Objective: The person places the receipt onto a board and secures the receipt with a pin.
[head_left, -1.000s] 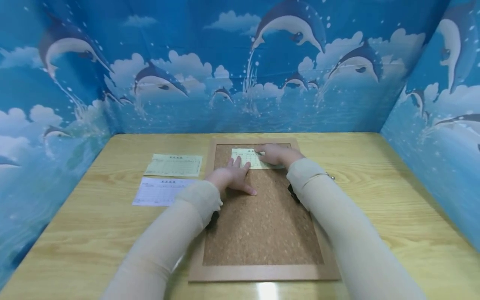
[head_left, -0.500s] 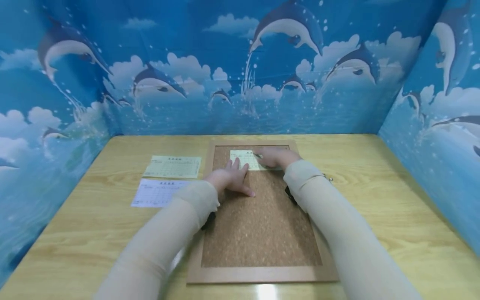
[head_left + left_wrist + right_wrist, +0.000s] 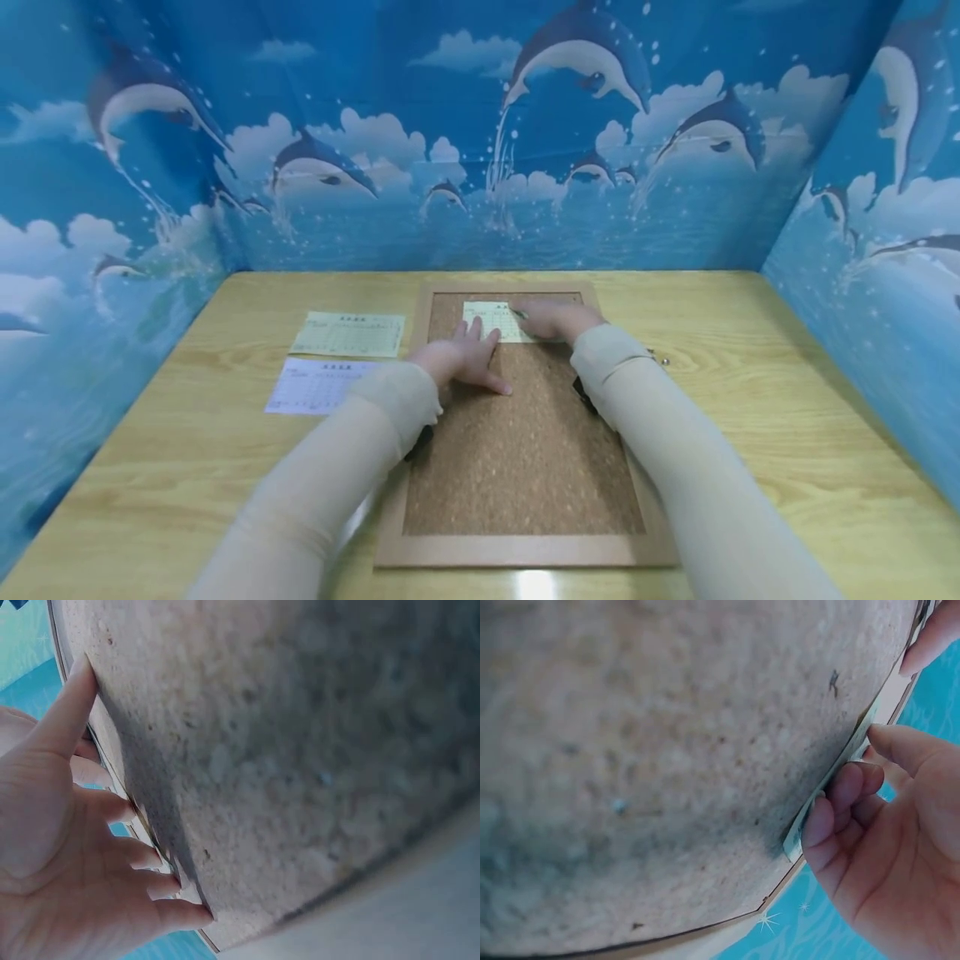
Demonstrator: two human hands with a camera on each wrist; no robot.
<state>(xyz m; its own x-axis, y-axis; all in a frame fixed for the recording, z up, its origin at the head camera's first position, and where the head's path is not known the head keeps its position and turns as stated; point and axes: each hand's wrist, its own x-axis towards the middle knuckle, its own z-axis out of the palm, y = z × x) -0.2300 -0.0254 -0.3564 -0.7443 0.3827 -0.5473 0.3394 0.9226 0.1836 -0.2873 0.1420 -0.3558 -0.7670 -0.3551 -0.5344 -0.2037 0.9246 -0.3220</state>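
Head cam: slip (image 3: 502,323) under spread L fingers (image 3: 475,330), curled R fingers (image 3: 532,312) (hold unclear).

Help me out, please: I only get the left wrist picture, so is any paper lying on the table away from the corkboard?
Observer: Yes, a yellow-green sheet and a bluish-white sheet lie left of the corkboard.
Visitor: Anything on its other side?
Observer: A few small shiny things by the right sleeve; too small to name.
Visitor: And how are the fingers of that other hand?
Observer: The right hand has its fingers curled at a sheet on the board; whether they hold something, I can't tell.
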